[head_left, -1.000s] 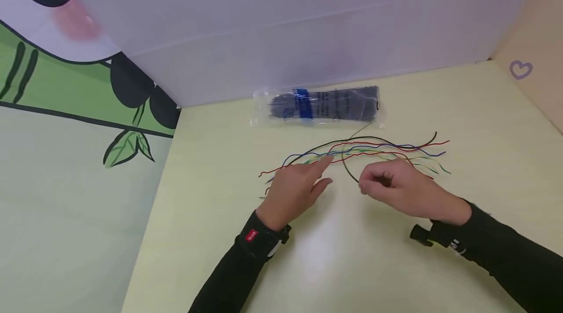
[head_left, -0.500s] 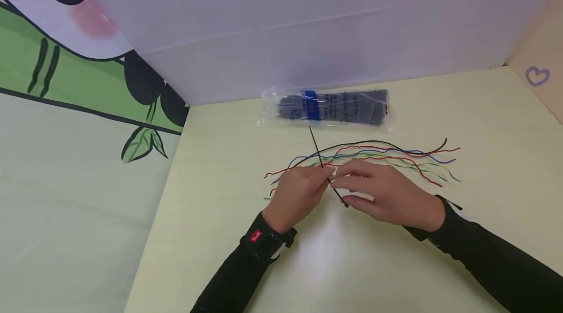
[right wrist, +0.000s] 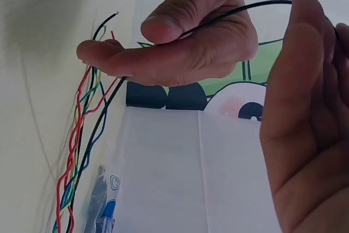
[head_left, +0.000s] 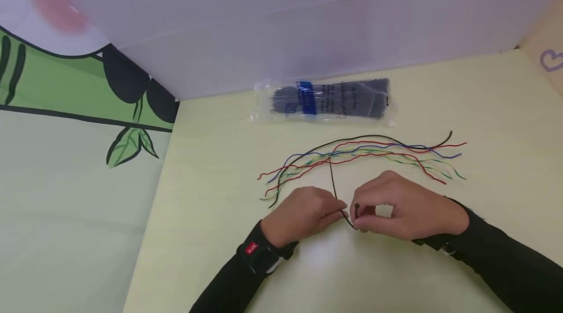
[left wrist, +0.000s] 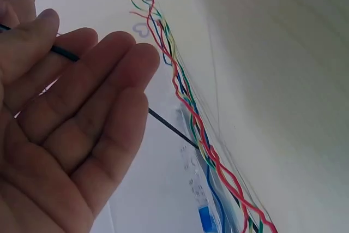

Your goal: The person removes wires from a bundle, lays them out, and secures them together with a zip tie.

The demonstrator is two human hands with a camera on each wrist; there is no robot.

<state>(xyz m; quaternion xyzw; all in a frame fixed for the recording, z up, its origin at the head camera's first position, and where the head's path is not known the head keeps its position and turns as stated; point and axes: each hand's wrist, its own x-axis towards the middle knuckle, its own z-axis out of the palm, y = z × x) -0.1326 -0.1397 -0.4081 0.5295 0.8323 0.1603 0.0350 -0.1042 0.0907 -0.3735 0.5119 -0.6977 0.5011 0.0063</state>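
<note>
A thin black cable tie (head_left: pixel 333 181) stretches from the wire bundle toward me, its small square head (head_left: pixel 357 206) upright by my right fingers. My left hand (head_left: pixel 305 212) pinches the strap between thumb and index finger, as the right wrist view shows. Just to the right, my right hand (head_left: pixel 404 205) pinches it near the head, and the strap bows between both hands (right wrist: pixel 240 9). Beyond them lie several loose wires (head_left: pixel 382 146), red, blue, green, yellow and black, side by side across the table. The strap's far end meets the wires near their middle; in the left wrist view it crosses behind them.
A clear plastic bag of black cable ties (head_left: pixel 352 99) with a blue band lies behind the wires. A pale panel (head_left: pixel 286 34) stands along the table's back edge. Printed panels flank the pale table (head_left: pixel 198 166) at left and right.
Both hands have drawn back toward me from the wires. The right hand, loose half a second ago, now pinches the cable tie near its head; the left keeps its pinch on the strap.
</note>
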